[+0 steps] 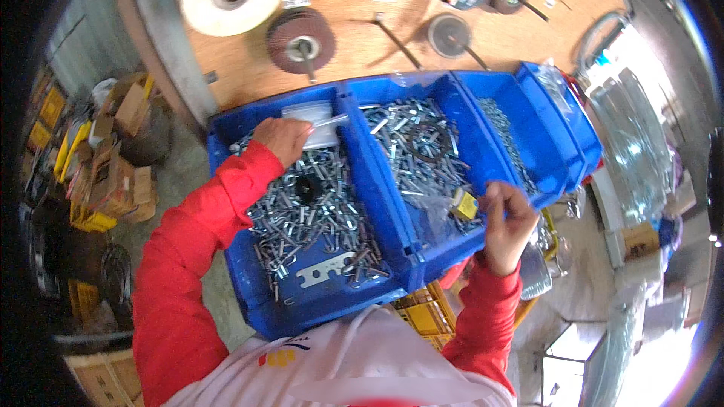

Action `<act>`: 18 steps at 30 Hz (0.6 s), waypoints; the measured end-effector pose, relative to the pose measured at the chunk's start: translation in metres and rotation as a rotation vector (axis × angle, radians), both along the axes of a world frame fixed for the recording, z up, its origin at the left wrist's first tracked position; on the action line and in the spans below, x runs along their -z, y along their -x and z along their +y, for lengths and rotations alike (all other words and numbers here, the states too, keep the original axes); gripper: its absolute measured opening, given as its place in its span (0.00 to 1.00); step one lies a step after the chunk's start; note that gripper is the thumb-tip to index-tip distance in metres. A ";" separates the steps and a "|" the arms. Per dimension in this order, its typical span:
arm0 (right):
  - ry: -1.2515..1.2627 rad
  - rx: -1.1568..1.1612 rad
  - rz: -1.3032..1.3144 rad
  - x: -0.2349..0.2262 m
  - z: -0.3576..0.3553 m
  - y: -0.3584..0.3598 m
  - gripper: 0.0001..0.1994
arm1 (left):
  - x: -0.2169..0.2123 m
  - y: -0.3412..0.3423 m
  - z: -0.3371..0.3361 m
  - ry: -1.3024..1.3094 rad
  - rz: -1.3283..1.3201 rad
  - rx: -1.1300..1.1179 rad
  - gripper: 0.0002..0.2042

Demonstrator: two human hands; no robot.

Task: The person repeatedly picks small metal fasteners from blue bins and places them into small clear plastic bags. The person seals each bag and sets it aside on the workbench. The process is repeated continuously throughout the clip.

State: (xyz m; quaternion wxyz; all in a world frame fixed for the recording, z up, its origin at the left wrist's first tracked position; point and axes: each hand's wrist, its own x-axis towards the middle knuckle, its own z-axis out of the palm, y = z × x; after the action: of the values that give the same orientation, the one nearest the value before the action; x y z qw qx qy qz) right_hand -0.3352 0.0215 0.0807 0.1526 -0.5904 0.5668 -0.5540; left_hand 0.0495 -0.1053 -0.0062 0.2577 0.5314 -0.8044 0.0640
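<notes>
My left hand (283,142) is over the upper part of the left blue bin (260,309), its fingers closed on a thin silvery metal rod (330,120). Beside those fingers is a whitish plastic piece (320,136). Below lie many loose bolts (302,218), a black round piece (307,190) and a flat notched metal plate (326,270). My right hand (509,222) hovers by the near right edge of the middle bin, fingers curled in a pinch; what they hold, if anything, I cannot make out. Close to it sits a small yellow box (464,205) next to clear plastic.
Further right, a blue bin (528,136) contains small metal pieces. A dark ring (427,142) lies on the middle bin's hardware. Behind stands a wooden board (354,30) with discs on protruding rods. Cardboard boxes (113,181) are at left, plastic-wrapped items (626,151) at right.
</notes>
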 end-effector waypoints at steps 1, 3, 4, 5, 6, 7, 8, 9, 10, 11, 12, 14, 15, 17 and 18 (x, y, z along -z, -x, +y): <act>0.019 -0.031 0.029 0.006 0.010 -0.016 0.06 | -0.013 0.001 0.010 -0.063 0.128 -0.014 0.21; 0.129 -0.168 0.164 0.009 0.023 -0.044 0.13 | -0.040 0.010 0.030 -0.190 0.377 0.004 0.24; 0.159 -0.242 0.331 0.006 0.031 -0.053 0.26 | -0.052 0.017 0.045 -0.327 0.471 0.069 0.24; 0.206 -0.327 0.362 0.007 0.033 -0.067 0.40 | -0.061 0.024 0.065 -0.475 0.569 0.129 0.24; 0.211 -0.391 0.436 0.007 0.036 -0.079 0.49 | -0.068 0.031 0.085 -0.623 0.687 0.197 0.24; 0.193 -0.426 0.499 0.009 0.039 -0.092 0.54 | -0.073 0.037 0.100 -0.625 0.612 0.277 0.24; 0.128 -0.471 0.559 0.010 0.041 -0.101 0.55 | -0.076 0.042 0.115 -0.621 0.557 0.368 0.24; 0.108 -0.515 0.483 0.013 0.041 -0.109 0.51 | -0.078 0.044 0.128 -0.659 0.562 0.433 0.25; 0.036 -0.581 0.468 0.016 0.041 -0.117 0.47 | -0.078 0.044 0.138 -0.690 0.572 0.498 0.26; -0.035 -0.658 0.356 0.019 0.042 -0.121 0.31 | -0.079 0.038 0.145 -0.784 0.548 0.491 0.28; -0.125 -0.761 0.126 0.023 0.044 -0.125 0.14 | -0.079 0.031 0.154 -0.938 0.643 0.437 0.26; -0.263 -0.593 -0.005 0.028 0.054 -0.128 0.06 | -0.075 0.016 0.170 -1.091 0.943 0.430 0.20; -0.278 -0.532 -0.063 0.030 0.058 -0.128 0.05 | -0.072 0.010 0.178 -1.111 1.047 0.481 0.18; -0.297 -0.425 -0.125 0.033 0.064 -0.125 0.06 | -0.063 0.003 0.193 -1.114 1.263 0.588 0.15; -0.292 -0.392 -0.123 0.035 0.066 -0.124 0.05 | -0.058 0.002 0.201 -1.145 1.304 0.553 0.14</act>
State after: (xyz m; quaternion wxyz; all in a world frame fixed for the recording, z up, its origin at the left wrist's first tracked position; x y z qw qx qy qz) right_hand -0.2116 0.0879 0.0458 0.3750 -0.6259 0.5053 -0.4607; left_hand 0.0477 0.0957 0.0518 0.3646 0.2969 -0.5068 -0.7225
